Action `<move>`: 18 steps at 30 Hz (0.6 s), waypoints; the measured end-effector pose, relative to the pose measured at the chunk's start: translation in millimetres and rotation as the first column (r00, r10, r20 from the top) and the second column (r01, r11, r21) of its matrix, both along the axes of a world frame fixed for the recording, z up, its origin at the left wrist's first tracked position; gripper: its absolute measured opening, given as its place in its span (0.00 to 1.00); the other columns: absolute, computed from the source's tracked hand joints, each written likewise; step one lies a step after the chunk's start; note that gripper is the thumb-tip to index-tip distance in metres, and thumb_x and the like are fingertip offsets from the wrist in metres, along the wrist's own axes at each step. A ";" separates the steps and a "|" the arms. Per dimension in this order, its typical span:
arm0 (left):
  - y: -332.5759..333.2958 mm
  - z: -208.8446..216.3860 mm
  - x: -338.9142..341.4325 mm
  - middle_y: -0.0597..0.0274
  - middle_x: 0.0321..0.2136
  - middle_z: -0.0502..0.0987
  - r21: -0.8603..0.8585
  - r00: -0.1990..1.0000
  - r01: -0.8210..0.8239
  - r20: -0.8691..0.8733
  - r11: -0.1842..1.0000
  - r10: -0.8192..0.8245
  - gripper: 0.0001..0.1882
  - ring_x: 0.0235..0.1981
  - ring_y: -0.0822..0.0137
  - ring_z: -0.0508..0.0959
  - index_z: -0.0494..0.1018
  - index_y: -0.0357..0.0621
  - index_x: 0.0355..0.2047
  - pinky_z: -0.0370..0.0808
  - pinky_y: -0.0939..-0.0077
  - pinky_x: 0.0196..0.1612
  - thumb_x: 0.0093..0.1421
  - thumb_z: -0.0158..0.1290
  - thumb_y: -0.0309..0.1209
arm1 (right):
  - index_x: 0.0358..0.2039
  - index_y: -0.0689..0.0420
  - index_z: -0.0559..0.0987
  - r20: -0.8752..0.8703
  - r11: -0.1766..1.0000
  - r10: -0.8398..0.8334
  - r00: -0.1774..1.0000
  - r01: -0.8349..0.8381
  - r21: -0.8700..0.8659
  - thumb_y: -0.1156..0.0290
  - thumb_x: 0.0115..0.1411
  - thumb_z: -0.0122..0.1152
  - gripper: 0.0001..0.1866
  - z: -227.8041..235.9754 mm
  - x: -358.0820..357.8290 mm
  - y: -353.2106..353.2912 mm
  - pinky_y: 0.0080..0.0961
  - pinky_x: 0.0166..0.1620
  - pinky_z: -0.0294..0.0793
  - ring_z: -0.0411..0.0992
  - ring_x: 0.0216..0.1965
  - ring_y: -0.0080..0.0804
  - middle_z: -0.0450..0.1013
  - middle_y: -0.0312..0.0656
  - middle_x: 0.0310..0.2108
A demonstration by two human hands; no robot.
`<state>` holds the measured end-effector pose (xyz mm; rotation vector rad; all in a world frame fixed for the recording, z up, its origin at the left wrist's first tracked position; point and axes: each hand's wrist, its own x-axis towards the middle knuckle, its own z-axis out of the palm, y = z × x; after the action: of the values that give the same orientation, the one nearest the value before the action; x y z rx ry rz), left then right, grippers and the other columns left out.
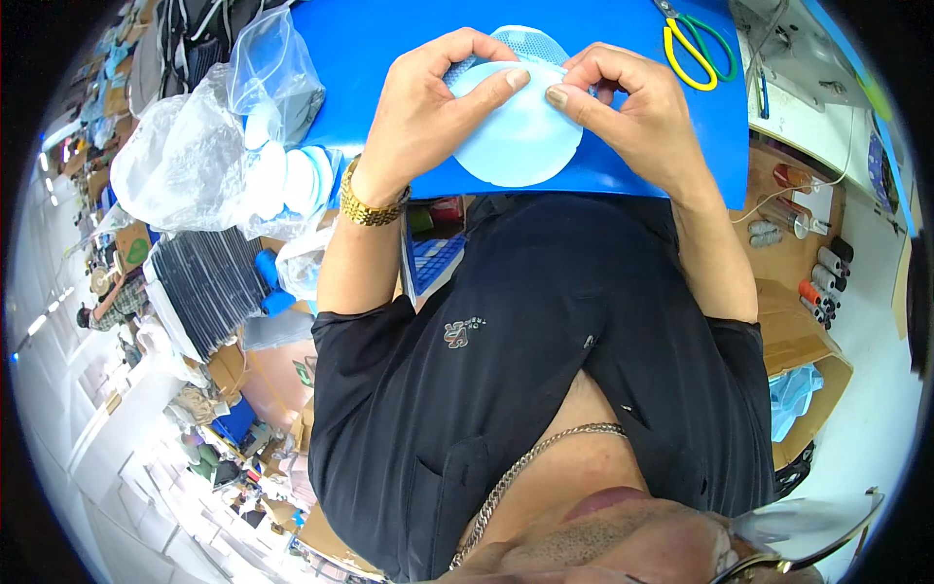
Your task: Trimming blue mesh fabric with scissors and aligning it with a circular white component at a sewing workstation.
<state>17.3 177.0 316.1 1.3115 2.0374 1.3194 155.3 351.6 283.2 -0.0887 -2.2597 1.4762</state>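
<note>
A pale blue, rounded fabric piece (520, 127), smooth and shaped like a shallow cup, is held up over the front edge of the blue table. Pale blue mesh fabric (530, 45) shows behind its upper edge. My left hand (433, 102) pinches the upper left of the rim, thumb lying on the smooth face and fingers behind. On the right side, my right hand (632, 112) grips the same rim between thumb and bent fingers. The two thumbs are a short way apart. How the mesh joins the smooth piece is hidden by the fingers.
Yellow-and-green-handled scissors (696, 49) lie at the table's (715, 146) far right. Left of my arm are clear plastic bags (185, 156) and white round pieces (282, 185). Thread spools (827, 277) stand at the right, above a cardboard box (803, 336). Another person (119, 304) is far left.
</note>
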 end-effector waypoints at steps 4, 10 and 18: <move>-1.0 -2.1 3.4 0.61 0.29 0.80 -0.038 0.997 -0.070 -0.016 0.997 0.069 0.10 0.32 0.69 0.83 0.77 0.43 0.36 0.78 0.79 0.32 0.58 0.61 0.34 | 0.26 0.59 0.81 0.018 0.999 -0.023 1.000 0.023 0.023 0.67 0.54 0.70 0.10 2.5 -0.3 -1.9 0.16 0.21 0.59 0.61 0.18 0.14 0.72 0.32 0.20; 5.8 -7.9 8.7 0.58 0.32 0.81 0.200 0.978 -0.159 -0.100 0.967 0.181 0.12 0.34 0.69 0.83 0.76 0.42 0.40 0.78 0.79 0.35 0.58 0.61 0.33 | 0.26 0.59 0.81 0.034 0.999 -0.054 0.998 0.054 0.001 0.67 0.54 0.71 0.09 2.3 1.7 -3.8 0.14 0.21 0.59 0.61 0.19 0.12 0.73 0.30 0.21; 4.2 -4.4 1.3 0.65 0.31 0.81 0.004 0.996 -0.091 -0.015 0.996 0.091 0.10 0.30 0.79 0.78 0.80 0.39 0.39 0.75 0.85 0.32 0.60 0.60 0.32 | 0.25 0.59 0.81 0.056 0.998 -0.062 0.997 0.063 -0.021 0.68 0.53 0.72 0.09 3.8 2.0 -2.1 0.13 0.22 0.59 0.60 0.20 0.11 0.74 0.30 0.22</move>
<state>18.5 181.2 311.7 1.2473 2.1291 1.3560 157.3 349.5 287.0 -0.2077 -2.2620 1.4841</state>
